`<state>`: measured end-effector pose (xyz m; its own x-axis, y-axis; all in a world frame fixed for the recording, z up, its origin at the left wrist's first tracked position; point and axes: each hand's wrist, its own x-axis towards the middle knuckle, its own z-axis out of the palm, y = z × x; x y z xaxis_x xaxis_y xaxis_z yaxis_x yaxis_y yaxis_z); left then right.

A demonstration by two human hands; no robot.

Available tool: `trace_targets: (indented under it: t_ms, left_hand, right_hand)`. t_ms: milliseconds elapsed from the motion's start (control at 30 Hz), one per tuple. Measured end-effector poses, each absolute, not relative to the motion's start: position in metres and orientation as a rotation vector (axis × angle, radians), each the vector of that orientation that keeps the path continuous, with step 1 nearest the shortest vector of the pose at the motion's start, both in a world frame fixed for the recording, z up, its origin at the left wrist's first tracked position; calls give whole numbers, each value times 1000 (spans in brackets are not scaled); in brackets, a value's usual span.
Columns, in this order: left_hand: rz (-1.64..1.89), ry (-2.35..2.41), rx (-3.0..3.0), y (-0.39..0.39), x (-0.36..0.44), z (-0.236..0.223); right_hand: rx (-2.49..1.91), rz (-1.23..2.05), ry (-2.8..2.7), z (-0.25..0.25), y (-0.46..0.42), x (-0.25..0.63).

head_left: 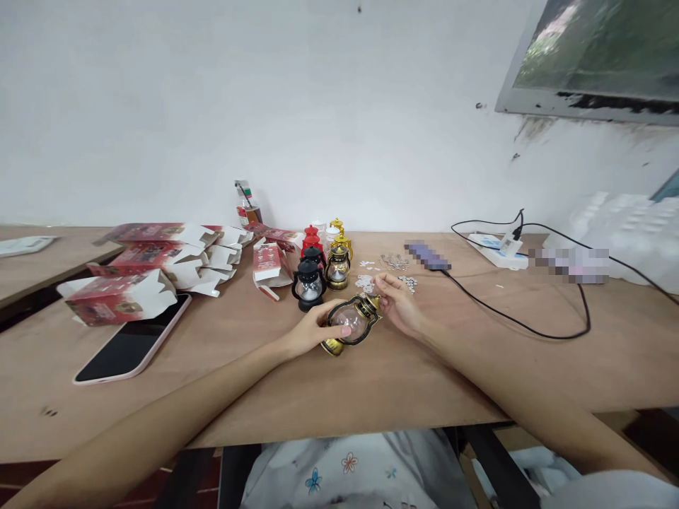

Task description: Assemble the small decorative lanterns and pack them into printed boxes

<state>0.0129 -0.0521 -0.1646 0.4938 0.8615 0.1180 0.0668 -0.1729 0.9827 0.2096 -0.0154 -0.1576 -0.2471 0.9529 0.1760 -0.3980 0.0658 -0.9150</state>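
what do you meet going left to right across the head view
White item, black phone, bottle, front black lantern, held lantern, right hand, purple device, power strip, white packaging.

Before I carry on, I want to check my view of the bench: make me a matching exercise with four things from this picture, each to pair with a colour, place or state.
Things:
1. Boxes
2. Phone beside the boxes
3. Frontmost lantern
4. Power strip

Descriptions:
A. White, with an adapter plugged in
B. Tilted, in the left hand
C. Red and white, flaps open
D. Dark screen, pink edge

Right pairs: 1-C, 2-D, 3-B, 4-A
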Motion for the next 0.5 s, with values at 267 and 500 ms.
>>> trace_targets:
  t_ms: [267,500]
  left_hand:
    - [850,799,1658,-51,13,-168]
    - [877,808,1660,-52,13,-167]
  right_hand:
    - [-778,1568,-1260,-154,-17,211]
    - [-810,1542,-1208,-158,-12,211]
